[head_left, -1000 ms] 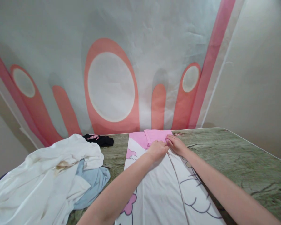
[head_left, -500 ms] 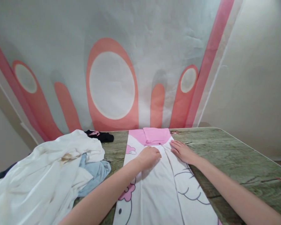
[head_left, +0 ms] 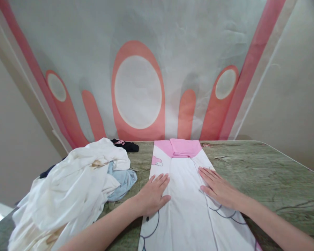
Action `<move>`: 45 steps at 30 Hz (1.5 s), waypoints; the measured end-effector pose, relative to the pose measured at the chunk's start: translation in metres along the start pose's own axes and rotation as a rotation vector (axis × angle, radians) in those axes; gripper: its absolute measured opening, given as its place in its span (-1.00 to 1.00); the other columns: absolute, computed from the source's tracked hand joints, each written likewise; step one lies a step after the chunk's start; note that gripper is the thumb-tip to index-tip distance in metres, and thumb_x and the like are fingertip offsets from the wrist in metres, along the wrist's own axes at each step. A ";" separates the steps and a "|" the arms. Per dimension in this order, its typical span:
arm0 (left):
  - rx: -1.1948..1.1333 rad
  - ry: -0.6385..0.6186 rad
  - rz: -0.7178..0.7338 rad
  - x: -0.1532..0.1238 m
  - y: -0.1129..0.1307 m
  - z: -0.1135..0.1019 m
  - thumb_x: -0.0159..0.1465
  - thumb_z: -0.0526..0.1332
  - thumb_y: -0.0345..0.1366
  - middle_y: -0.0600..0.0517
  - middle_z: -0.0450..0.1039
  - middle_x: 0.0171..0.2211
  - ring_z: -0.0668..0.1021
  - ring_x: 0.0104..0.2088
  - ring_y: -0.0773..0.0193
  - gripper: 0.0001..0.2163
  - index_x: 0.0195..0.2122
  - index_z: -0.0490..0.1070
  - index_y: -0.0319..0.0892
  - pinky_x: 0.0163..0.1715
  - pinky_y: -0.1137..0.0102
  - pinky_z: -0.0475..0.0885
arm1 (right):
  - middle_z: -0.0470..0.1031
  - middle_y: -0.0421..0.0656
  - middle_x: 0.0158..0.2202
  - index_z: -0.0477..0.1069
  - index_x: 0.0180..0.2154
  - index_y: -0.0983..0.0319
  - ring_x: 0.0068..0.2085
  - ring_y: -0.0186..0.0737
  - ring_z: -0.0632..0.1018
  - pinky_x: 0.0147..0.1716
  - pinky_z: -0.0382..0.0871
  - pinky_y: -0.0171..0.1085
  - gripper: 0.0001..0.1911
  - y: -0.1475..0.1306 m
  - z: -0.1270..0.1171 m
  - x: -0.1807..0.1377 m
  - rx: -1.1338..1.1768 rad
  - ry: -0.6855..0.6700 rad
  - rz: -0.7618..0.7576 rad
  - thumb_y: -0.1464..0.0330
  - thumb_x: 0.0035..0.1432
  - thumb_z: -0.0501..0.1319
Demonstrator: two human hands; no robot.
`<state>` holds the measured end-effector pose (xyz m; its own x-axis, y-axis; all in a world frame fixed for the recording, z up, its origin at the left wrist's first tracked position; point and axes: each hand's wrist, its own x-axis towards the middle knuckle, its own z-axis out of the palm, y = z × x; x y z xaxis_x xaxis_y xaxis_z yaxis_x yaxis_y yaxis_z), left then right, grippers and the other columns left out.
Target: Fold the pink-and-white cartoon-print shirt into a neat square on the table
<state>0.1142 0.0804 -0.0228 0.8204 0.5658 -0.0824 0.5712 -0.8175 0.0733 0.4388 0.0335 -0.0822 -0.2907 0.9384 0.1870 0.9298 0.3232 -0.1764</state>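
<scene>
The green wood-grain table (head_left: 272, 170) carries a white garment (head_left: 185, 212) (pink neck end farthest from you), laid flat and lengthwise down its middle. A pile of white laundry (head_left: 73, 188) sits just left of it, with a blue cloth (head_left: 124, 179) tucked at its near edge. Your left hand (head_left: 154, 193) lies flat, fingers spread, on the garment's left edge. Your right hand (head_left: 218, 186), equally flat and spread, rests on its right half.

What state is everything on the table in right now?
Printed garment: folded into a long strip, lying flat.
Left hand: open, palm flat on it.
Right hand: open, palm flat on it.
White clothes pile: crumpled.
Blue cloth: bunched, partly under pile.
Black item: bunched.
</scene>
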 end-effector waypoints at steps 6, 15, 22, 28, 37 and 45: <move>-0.052 -0.041 0.039 -0.023 0.007 -0.009 0.33 -0.19 0.00 -0.06 -0.24 0.29 -0.11 0.26 0.15 -0.45 0.28 -0.20 -0.12 0.18 0.16 -0.12 | -0.15 -0.25 0.29 -0.26 0.26 0.05 0.26 -0.12 -0.02 0.21 -0.03 -0.02 -0.34 -0.009 -0.005 -0.019 0.008 -0.036 -0.001 0.08 0.20 -0.07; 0.034 0.053 -0.045 0.016 -0.018 0.005 0.34 -0.23 -0.01 -0.09 -0.22 0.28 -0.10 0.26 0.17 -0.45 0.27 -0.17 -0.19 0.17 0.17 -0.14 | -0.10 -0.16 0.28 -0.12 0.26 0.15 0.26 -0.10 -0.02 0.22 -0.11 -0.03 -0.34 0.009 0.004 0.017 -0.024 -0.014 0.038 0.04 0.20 -0.11; 0.072 0.111 -0.040 0.036 -0.039 0.015 0.32 -0.24 0.04 -0.10 -0.20 0.28 -0.07 0.26 0.16 -0.42 0.26 -0.16 -0.19 0.16 0.20 -0.13 | -0.07 -0.12 0.27 -0.08 0.25 0.20 0.26 -0.10 -0.01 0.22 -0.15 -0.05 -0.33 0.027 0.007 0.040 -0.017 -0.017 0.032 0.02 0.20 -0.12; 0.080 0.120 -0.030 0.059 -0.057 0.015 0.31 -0.24 0.05 -0.10 -0.21 0.28 -0.06 0.25 0.15 -0.41 0.26 -0.15 -0.20 0.16 0.20 -0.13 | -0.04 -0.14 0.27 -0.05 0.24 0.18 0.26 -0.11 0.01 0.22 -0.15 -0.08 -0.32 0.043 0.008 0.059 -0.010 -0.015 0.052 0.00 0.19 -0.13; 0.068 0.088 -0.068 0.074 -0.058 0.010 0.33 -0.24 0.00 -0.13 -0.18 0.28 -0.03 0.25 0.14 -0.44 0.25 -0.11 -0.24 0.16 0.21 -0.12 | -0.06 -0.12 0.28 -0.06 0.25 0.23 0.26 -0.07 -0.03 0.21 -0.15 -0.05 -0.26 0.046 0.005 0.071 -0.117 -0.078 0.191 -0.05 0.17 -0.25; -0.016 0.028 0.036 0.022 -0.017 0.006 0.34 -0.20 -0.03 -0.08 -0.23 0.29 -0.08 0.26 0.15 -0.46 0.26 -0.16 -0.20 0.18 0.21 -0.15 | -0.13 -0.06 0.29 -0.08 0.25 0.30 0.27 -0.12 -0.05 0.22 -0.13 -0.09 -0.27 -0.018 -0.005 0.013 -0.070 -0.099 0.067 -0.01 0.20 -0.19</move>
<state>0.1218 0.1063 -0.0323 0.8407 0.5390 -0.0517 0.5414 -0.8358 0.0912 0.4193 0.0388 -0.0714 -0.2449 0.9662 0.0800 0.9603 0.2531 -0.1170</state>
